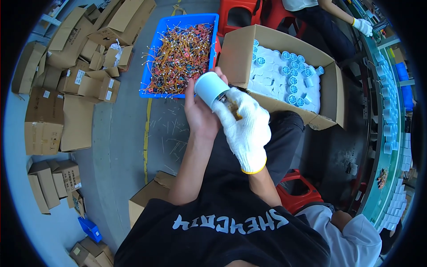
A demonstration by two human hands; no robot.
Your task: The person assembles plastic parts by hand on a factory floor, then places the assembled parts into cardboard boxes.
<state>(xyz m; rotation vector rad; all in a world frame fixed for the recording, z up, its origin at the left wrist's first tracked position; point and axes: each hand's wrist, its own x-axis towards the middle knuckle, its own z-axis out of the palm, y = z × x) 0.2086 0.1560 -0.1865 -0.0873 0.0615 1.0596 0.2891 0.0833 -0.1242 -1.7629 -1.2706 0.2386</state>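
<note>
Looking down through the head view, I take the blue bin (187,21) as my landmark. It is heaped with small parts on orange and red wires (182,55). The white cylinder (208,86) is held up just on the near side of the bin's near right corner, tilted, its open end facing right and toward me. Of the two hands, the bare left hand (202,116) is wrapped around the cylinder from below and the far side, gripping it. The right hand (250,129), in a white knit glove, has curled fingers touching the open end; I cannot tell whether they pinch the rim or something small and brownish there.

Right of the bin I see an open cardboard box (233,58) with blue-ended cylinders (292,82) standing or lying on a white layer. Well to the right of the bin runs a green bench (372,189) bearing a row of similar pieces (388,109), with a co-worker's gloved hand (363,26) near its far end. Left of the bin, brown cartons (44,120) are piled up.
</note>
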